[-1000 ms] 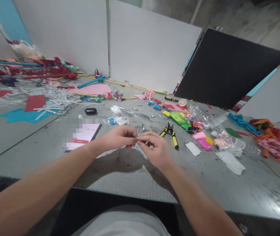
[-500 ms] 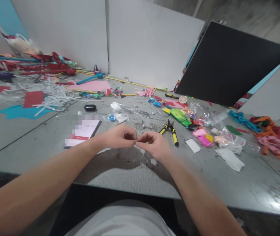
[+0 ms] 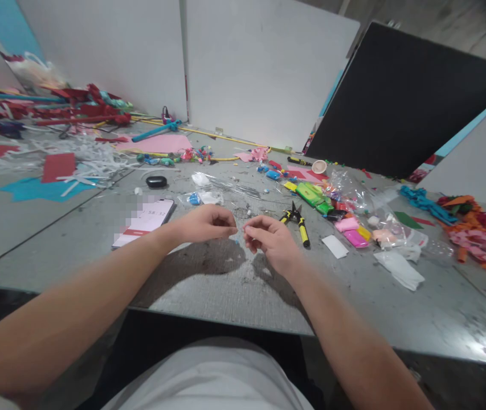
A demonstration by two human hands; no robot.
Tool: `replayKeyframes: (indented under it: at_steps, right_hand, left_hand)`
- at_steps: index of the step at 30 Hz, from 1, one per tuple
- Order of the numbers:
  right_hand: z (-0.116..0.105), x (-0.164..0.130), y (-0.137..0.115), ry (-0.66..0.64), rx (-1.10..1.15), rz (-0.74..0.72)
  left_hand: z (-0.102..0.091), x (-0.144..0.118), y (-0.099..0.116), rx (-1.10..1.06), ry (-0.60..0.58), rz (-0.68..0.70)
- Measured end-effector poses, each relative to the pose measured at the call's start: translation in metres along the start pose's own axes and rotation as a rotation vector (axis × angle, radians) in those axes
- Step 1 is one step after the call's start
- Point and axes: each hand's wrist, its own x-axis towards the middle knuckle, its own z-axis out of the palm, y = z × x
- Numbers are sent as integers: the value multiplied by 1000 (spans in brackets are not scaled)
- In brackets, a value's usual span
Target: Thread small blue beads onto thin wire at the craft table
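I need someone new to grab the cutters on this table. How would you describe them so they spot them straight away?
Start at the big black board leaning at the table's far right, then come toward the right hand. Just beyond it lie the cutters, beside the pile of green and pink clay packets. They alone have dark metal blades and yellow-and-black handles.

Grey table (image 3: 225,296) w/ white boards (image 3: 264,74), black panel (image 3: 405,97) behind.

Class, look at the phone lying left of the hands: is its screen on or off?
On: the phone shows a lit white screen with digits.

Both hands (image 3: 243,233) pinched — seemingly fingertip-close
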Motion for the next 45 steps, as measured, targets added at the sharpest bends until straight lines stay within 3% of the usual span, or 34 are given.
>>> replayKeyframes:
  at_steps: [17, 24, 34, 45]
  right_hand:
    - [-2, 5, 15, 9, -258, -47]
    - [-1, -4, 8, 8, -679, -276]
    - [-2, -5, 5, -26, -893, -364]
    - [-2, -4, 8, -30, -855, -318]
  left_hand:
    - [-3, 5, -12, -14, 0, -88]
    - [-5, 5, -13, 1, -1, -96]
    - [-5, 6, -18, 16, -15, -94]
    - [-6, 7, -21, 48, -18, -95]
